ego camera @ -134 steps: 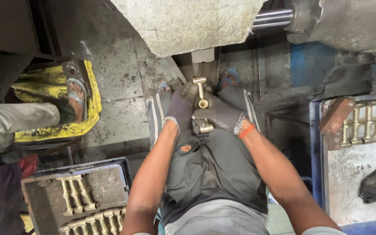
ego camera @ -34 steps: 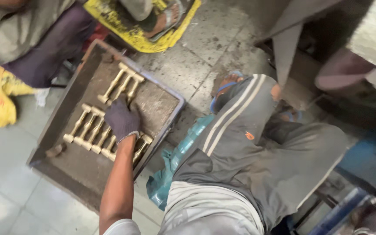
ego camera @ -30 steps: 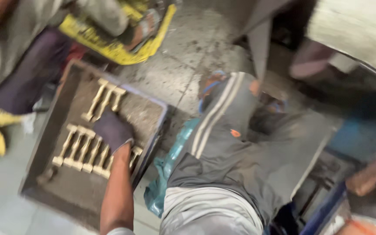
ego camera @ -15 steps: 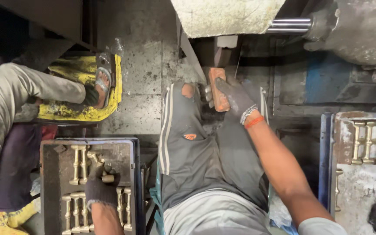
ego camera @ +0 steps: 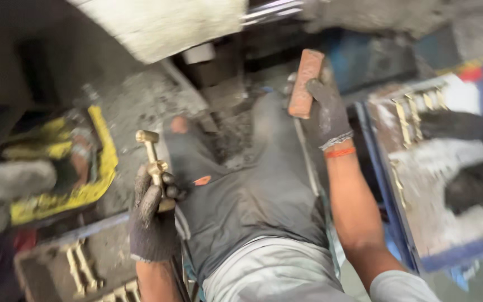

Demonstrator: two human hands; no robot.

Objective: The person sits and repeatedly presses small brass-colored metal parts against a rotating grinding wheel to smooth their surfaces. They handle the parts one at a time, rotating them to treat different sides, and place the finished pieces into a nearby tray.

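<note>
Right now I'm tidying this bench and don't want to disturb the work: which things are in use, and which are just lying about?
In use:
- brass fitting, held up in the gloved left hand
- reddish block, held in the gloved right hand

Lying about:
- left tray of brass pieces
- blue tray with more pieces
- yellow mat

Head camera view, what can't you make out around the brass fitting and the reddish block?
- Brass T-shaped fitting: lower end hidden inside the gloved left hand.
- Reddish-brown rectangular block: back face covered by the gloved right hand.
- Left grey tray: cut off by the bottom edge.
- Right blue tray: contents smeared by motion blur.
</note>
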